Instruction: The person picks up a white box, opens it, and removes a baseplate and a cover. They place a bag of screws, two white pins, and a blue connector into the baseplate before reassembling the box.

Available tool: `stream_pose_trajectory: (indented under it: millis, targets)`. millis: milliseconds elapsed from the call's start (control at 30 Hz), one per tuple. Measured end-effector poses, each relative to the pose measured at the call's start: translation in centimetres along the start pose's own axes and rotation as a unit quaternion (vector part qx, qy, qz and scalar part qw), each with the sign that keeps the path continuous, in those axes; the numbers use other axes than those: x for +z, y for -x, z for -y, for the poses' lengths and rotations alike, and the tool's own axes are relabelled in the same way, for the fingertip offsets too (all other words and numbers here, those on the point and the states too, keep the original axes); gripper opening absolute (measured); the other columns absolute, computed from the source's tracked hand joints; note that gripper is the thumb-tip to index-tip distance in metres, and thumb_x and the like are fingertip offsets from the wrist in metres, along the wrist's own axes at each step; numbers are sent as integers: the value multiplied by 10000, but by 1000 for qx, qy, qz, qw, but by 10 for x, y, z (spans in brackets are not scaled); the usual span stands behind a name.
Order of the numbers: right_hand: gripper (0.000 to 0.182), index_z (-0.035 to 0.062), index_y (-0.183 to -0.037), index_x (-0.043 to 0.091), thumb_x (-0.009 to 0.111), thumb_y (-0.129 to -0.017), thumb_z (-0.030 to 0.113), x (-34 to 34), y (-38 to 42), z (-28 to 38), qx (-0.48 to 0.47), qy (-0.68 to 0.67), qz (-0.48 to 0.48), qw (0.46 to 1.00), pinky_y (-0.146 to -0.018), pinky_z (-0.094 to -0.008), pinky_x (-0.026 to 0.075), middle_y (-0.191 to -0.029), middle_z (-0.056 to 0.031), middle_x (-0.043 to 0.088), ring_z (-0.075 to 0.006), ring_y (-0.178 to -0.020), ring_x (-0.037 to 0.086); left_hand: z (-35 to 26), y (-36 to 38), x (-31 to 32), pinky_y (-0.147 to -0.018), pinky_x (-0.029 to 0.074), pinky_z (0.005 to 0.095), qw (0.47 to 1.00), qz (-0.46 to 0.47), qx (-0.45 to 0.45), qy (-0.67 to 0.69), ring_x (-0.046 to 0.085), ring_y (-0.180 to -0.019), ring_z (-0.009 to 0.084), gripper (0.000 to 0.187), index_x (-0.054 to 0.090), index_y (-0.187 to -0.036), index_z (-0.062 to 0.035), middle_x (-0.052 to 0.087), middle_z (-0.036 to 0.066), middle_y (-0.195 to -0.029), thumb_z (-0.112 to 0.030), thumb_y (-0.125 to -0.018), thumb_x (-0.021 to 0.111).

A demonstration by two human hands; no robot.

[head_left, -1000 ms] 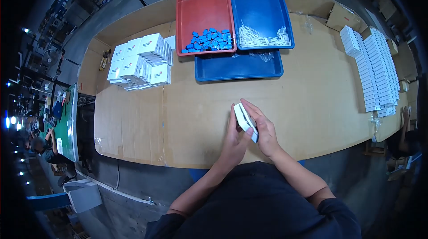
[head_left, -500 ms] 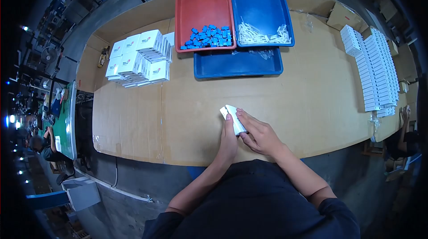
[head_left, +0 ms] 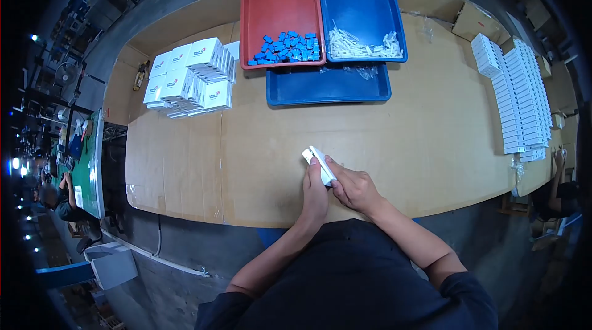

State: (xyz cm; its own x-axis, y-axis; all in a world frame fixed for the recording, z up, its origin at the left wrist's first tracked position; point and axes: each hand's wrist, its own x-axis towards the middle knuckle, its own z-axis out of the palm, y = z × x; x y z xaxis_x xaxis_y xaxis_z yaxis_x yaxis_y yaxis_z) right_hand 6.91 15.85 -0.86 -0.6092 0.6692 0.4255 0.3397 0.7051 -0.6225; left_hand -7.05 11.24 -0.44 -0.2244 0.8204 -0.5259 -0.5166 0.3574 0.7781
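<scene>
A small white box is held between my two hands above the front of the cardboard-covered table, tilted with one narrow side turned up. My left hand grips it from the left, thumb along its side. On the right, my right hand has its fingers pressed against the box's other face. The box's far end looks partly raised like a flap, but fine detail is too small to make out. My palms hide its lower part.
Stacked white boxes stand at the left. A red tray holds blue pieces; a blue tray holds white plastic pieces. Another blue tray lies in front. Long rows of white boxes line the right side.
The white box has turned so that its broad face shows less and its narrow side more. My right hand's fingers have curled in and shifted slightly left.
</scene>
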Motion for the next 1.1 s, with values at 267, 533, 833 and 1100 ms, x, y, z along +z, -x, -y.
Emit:
stream_pose_trajectory:
  millis: [267, 533, 833, 1100]
  targets:
    - [460, -54, -1403, 573, 636, -993, 144, 4, -3, 9, 24, -32, -23, 999, -885, -410, 623, -1373, -274, 638, -366, -1136, 718, 3, -5, -9, -931, 518, 347, 998, 14, -2, 58, 613, -1091, 152, 564, 504, -1335, -44, 612, 83, -1166, -540, -1111, 356]
    - [428, 8, -1427, 589, 560, -1093, 275, -21, -26, 16, 309, -403, 1, 862, -1032, -355, 523, -1333, -153, 674, -241, -1244, 647, -35, -1, -15, -1138, 405, 366, 905, 123, 323, -249, 544, -1309, 256, 825, 144, -1670, -20, 456, 160, -1481, -171, -973, 558]
    - [466, -12, -1430, 569, 670, -998, 131, -35, -40, 16, 341, -521, 11, 783, -1058, -352, 495, -1334, -114, 642, -188, -1233, 621, -43, -2, -15, -1242, 263, 458, 859, 146, 394, -293, 328, -1511, 371, 985, 104, -1658, -2, 267, 242, -1647, -334, -933, 682]
    - [624, -2, -1455, 561, 770, -871, 62, -15, -37, 47, 162, -253, -65, 952, -1172, -421, 421, -1465, -226, 543, -360, -1384, 545, -42, 5, 2, -1238, 251, 451, 949, 136, 276, -75, 318, -1500, 303, 766, 121, -1656, -11, 271, 194, -1640, -550, -1125, 243]
